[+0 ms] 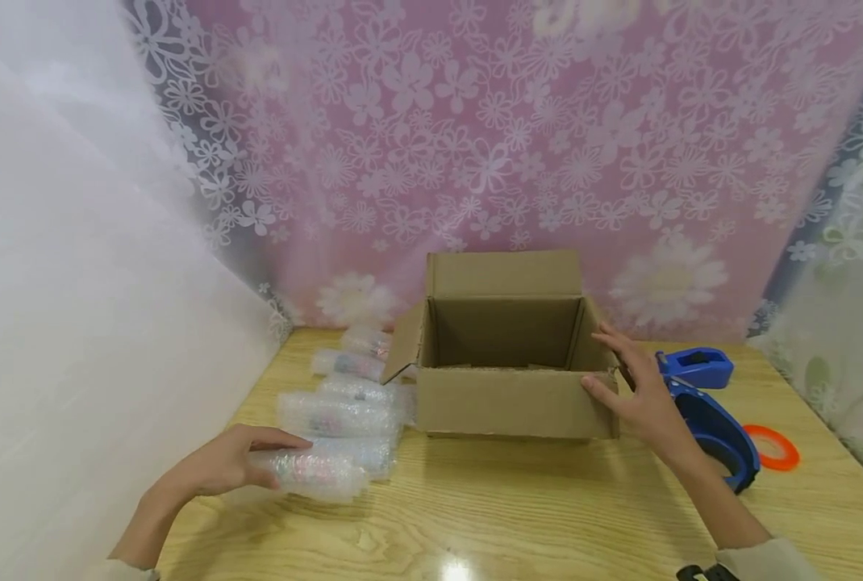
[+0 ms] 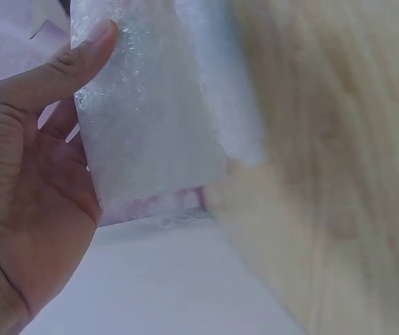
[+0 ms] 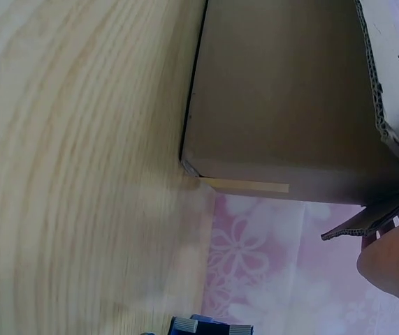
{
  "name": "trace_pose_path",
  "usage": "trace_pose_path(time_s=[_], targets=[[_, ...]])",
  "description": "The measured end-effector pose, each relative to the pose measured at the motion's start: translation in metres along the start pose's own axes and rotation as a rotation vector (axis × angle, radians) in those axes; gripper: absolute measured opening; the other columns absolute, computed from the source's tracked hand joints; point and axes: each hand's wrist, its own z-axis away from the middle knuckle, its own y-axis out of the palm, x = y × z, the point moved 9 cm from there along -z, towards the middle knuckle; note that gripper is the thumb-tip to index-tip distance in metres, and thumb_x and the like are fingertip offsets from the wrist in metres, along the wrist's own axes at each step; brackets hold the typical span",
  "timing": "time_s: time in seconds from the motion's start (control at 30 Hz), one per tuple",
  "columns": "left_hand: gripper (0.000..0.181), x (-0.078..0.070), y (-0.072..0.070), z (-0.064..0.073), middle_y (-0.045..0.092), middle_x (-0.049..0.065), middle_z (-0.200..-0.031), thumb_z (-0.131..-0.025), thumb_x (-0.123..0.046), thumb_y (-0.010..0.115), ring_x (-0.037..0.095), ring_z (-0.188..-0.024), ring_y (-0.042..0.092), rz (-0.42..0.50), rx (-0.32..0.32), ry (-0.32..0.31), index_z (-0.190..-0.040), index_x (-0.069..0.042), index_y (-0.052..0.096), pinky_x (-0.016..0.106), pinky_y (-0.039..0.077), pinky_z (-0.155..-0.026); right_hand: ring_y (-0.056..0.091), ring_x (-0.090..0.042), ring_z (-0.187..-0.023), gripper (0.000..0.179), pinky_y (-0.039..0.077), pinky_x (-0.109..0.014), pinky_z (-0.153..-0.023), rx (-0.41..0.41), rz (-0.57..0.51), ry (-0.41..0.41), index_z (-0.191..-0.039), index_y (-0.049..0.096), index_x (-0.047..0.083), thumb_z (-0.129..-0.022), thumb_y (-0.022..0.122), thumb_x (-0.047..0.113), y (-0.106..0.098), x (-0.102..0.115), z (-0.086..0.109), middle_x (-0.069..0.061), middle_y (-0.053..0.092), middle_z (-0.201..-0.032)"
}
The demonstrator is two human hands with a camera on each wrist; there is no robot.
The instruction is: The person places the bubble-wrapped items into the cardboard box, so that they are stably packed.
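Observation:
My left hand (image 1: pixel 275 462) grips a bubble-wrapped bundle (image 1: pixel 315 474) at the front of a row on the wooden table (image 1: pixel 475 516). In the left wrist view the thumb lies over the bundle (image 2: pixel 150 118) and the palm of that hand (image 2: pixel 38 181) is behind it. An open cardboard box (image 1: pixel 504 399) stands in the middle with nothing visible inside. My right hand (image 1: pixel 623 375) rests on its right front corner, fingers straight, thumb on the front wall. The right wrist view shows the box wall (image 3: pixel 283 91) and that hand (image 3: pixel 395 262) by a folded-down flap.
Several more bubble-wrapped bundles (image 1: pixel 344 387) lie left of the box. A blue tape dispenser (image 1: pixel 714 420) and an orange ring (image 1: pixel 776 448) sit right of it. A white wall runs along the left, and a flowered pink curtain hangs behind.

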Motion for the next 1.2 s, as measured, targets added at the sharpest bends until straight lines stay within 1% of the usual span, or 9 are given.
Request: trace_pose_path(time_s=[0.1, 0.2, 0.23, 0.53, 0.67, 0.8, 0.9, 1.07, 1.2], targets=[[0.052, -0.01, -0.017, -0.001, 0.065, -0.002, -0.142, -0.091, -0.038, 0.078, 0.031, -0.13, 0.062, -0.034, -0.037, 0.008, -0.142, -0.032, 0.065, 0.048, 0.055, -0.102, 0.021, -0.039, -0.156, 0.068, 0.025, -0.06, -0.123, -0.009, -0.017, 0.0, -0.16, 0.04, 0.016, -0.1, 0.072, 0.013, 0.001, 0.0, 0.003, -0.002, 0.021, -0.173], [0.05, -0.021, -0.037, -0.001, 0.065, 0.0, -0.142, -0.093, -0.036, 0.076, 0.034, -0.13, 0.061, -0.068, -0.087, 0.013, -0.142, -0.031, 0.065, 0.037, 0.057, -0.098, 0.019, -0.04, -0.156, 0.068, 0.024, -0.066, -0.121, -0.015, -0.028, -0.008, -0.16, 0.041, 0.015, -0.099, 0.072, 0.012, 0.0, 0.002, 0.003, -0.004, 0.021, -0.173], [0.05, -0.025, -0.044, 0.0, 0.065, 0.001, -0.142, -0.094, -0.036, 0.076, 0.035, -0.13, 0.061, -0.078, -0.107, 0.016, -0.143, -0.03, 0.065, 0.033, 0.057, -0.096, 0.018, -0.04, -0.156, 0.068, 0.023, -0.075, -0.115, -0.015, -0.035, -0.009, -0.16, 0.041, 0.014, -0.099, 0.072, 0.012, 0.001, 0.003, 0.001, -0.004, 0.021, -0.173], [0.048, -0.052, -0.092, -0.003, 0.065, -0.002, -0.142, -0.096, -0.033, 0.075, 0.032, -0.134, 0.058, -0.172, -0.278, 0.01, -0.143, -0.032, 0.064, 0.028, 0.055, -0.096, 0.015, -0.044, -0.155, 0.071, 0.021, -0.081, -0.11, -0.012, -0.039, -0.016, -0.162, 0.037, 0.017, -0.099, 0.071, 0.01, 0.001, 0.003, 0.003, -0.002, 0.019, -0.173], [0.052, -0.07, -0.104, -0.01, 0.065, -0.002, -0.142, -0.094, -0.026, 0.078, 0.029, -0.133, 0.059, -0.245, -0.385, 0.09, -0.144, -0.03, 0.064, 0.019, 0.05, -0.1, 0.013, -0.047, -0.154, 0.075, 0.019, -0.082, -0.109, 0.004, -0.048, -0.01, -0.165, 0.03, 0.018, -0.101, 0.068, 0.011, 0.004, 0.001, 0.003, -0.003, 0.015, -0.174], [0.057, -0.089, -0.107, -0.022, 0.066, 0.001, -0.142, -0.091, -0.016, 0.081, 0.032, -0.132, 0.06, -0.279, -0.478, 0.194, -0.145, -0.024, 0.064, 0.013, 0.043, -0.104, 0.012, -0.048, -0.155, 0.075, 0.019, -0.082, -0.109, 0.015, -0.052, -0.01, -0.166, 0.027, 0.018, -0.102, 0.067, 0.011, 0.006, 0.0, 0.003, -0.004, 0.013, -0.174], [0.059, -0.099, -0.109, -0.035, 0.066, 0.0, -0.142, -0.09, -0.012, 0.081, 0.029, -0.133, 0.06, -0.254, -0.501, 0.225, -0.145, -0.024, 0.064, 0.02, 0.045, -0.108, 0.011, -0.047, -0.156, 0.074, 0.019, -0.082, -0.109, 0.016, -0.054, -0.014, -0.165, 0.028, 0.017, -0.103, 0.067, 0.012, 0.007, -0.001, 0.002, -0.005, 0.013, -0.174], [0.056, -0.116, -0.109, -0.067, 0.064, -0.001, -0.144, -0.092, -0.018, 0.08, 0.028, -0.138, 0.055, -0.202, -0.461, 0.209, -0.145, -0.027, 0.064, 0.05, 0.046, -0.112, 0.009, -0.047, -0.156, 0.074, 0.017, -0.083, -0.109, 0.012, -0.065, -0.014, -0.165, 0.028, 0.016, -0.103, 0.066, 0.011, 0.006, -0.003, 0.003, -0.009, 0.013, -0.174], [0.055, -0.14, -0.108, -0.095, 0.063, 0.001, -0.145, -0.092, -0.018, 0.08, 0.029, -0.139, 0.055, -0.194, -0.429, 0.259, -0.144, -0.024, 0.065, 0.055, 0.045, -0.113, 0.01, -0.046, -0.156, 0.073, 0.018, -0.083, -0.109, 0.004, -0.06, -0.015, -0.165, 0.028, 0.016, -0.103, 0.066, 0.011, 0.005, -0.003, 0.003, -0.005, 0.013, -0.174]])
